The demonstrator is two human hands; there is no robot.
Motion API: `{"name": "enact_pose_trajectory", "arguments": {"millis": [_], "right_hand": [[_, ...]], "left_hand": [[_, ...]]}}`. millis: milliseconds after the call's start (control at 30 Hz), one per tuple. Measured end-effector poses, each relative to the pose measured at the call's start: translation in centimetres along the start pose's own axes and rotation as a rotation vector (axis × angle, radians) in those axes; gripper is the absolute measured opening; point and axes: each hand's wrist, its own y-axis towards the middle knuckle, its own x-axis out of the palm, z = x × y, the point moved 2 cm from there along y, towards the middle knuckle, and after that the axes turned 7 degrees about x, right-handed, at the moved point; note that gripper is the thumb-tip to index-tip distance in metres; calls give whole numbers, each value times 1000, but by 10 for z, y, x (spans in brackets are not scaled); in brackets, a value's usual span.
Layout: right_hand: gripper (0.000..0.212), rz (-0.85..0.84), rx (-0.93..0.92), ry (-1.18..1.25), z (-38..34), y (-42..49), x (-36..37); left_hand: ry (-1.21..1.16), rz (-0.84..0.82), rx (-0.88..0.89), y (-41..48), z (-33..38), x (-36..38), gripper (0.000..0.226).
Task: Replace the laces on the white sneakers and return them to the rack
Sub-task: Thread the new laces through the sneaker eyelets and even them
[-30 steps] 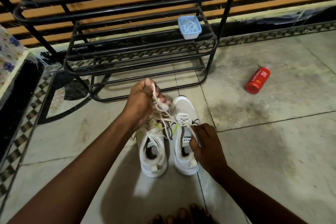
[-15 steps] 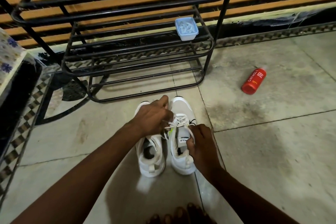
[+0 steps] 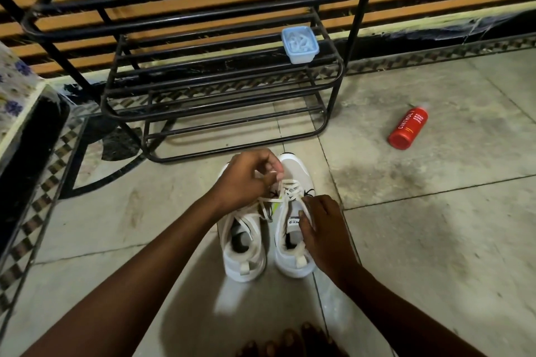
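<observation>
Left hand (image 3: 246,180) pinches a white lace (image 3: 291,187) above the sneaker (image 3: 295,165) whose collar the right hand (image 3: 324,232) grips

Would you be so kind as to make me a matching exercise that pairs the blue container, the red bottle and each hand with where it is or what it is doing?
Things:
1. blue container
2. red bottle
3. left hand
4. right hand

Places:
A. lying on the floor, right of the rack
B. pinching a lace end
C. standing on a shelf of the rack
D. gripping the right-side sneaker beside its tongue

Pairs: 1-C, 2-A, 3-B, 4-D
</observation>
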Motion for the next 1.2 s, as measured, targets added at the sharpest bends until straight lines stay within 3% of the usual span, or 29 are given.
{"name": "enact_pose_trajectory", "arguments": {"millis": [133,233,333,400,633,900,1000,1200], "right_hand": [[34,20,-56,260,-15,18,-17],[39,-122,75,488,-44,55,-31],[8,-176,45,558,-70,87,-43],[12,-115,47,603,-75,99,-52],[18,70,280,684,-39,108,-59],[12,77,528,848,-21,109,-60],[12,67,582,849,-12,110,-55],[13,-52,650,768,5,108,-42]], "left_hand": [[-145,65,88,3,31,-14,5],[-213,112,148,4,54,-23,6],[-273,191,199,4,66,-36,9],[-281,256,200,2,63,-47,10],[-149,409,-32,-17,-22,-71,8],[108,445,-338,-58,-96,-84,20],[216,398,-449,-68,-109,-84,13],[266,351,-468,-65,-96,-67,9]]}}
